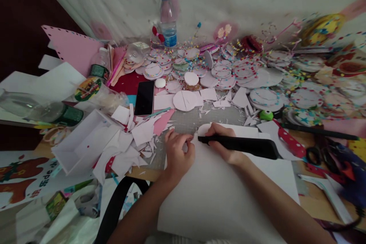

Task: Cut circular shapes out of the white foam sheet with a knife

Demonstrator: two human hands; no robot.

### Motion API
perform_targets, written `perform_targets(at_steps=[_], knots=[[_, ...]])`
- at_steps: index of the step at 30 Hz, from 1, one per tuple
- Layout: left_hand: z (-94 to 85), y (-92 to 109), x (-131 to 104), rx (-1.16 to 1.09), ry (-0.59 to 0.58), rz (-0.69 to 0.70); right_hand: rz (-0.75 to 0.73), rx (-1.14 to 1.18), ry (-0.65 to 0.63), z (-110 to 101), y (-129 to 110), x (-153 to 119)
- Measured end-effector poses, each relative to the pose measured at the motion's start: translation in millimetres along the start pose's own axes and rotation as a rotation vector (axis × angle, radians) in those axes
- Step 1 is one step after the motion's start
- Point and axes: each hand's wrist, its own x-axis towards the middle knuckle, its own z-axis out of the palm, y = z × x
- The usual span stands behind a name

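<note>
My right hand (221,139) is wrapped round a black utility knife (248,146), its narrow end pointing left; the blade is too small to make out. That end touches the upper edge of a large white board (211,194), which lies towards me. My left hand (180,150) is closed at the board's upper left corner, thumb and forefinger pinching the edge just left of the knife tip. Under the right hand lies another white sheet (278,171). A grey cutting mat (183,120) shows beyond both hands.
White scraps (143,133) litter the left. A phone (144,97) and a white disc (184,100) lie ahead. Bead-trimmed discs (223,70) fill the back, below a water bottle (168,23). An open white box (85,141) stands left, scissors (320,156) lie right.
</note>
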Motion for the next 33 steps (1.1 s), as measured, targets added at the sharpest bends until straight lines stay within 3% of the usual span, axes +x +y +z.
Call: perform_targets(at_steps=[19,33], knots=[[-1.1,-1,1,-0.011,-0.022,0.010,-0.197,-0.013,-0.176,-18,-7,16],[-1.4,-4,0,-0.012,-0.048,-0.007,-0.136,0.101,-0.239,-23,4,17]])
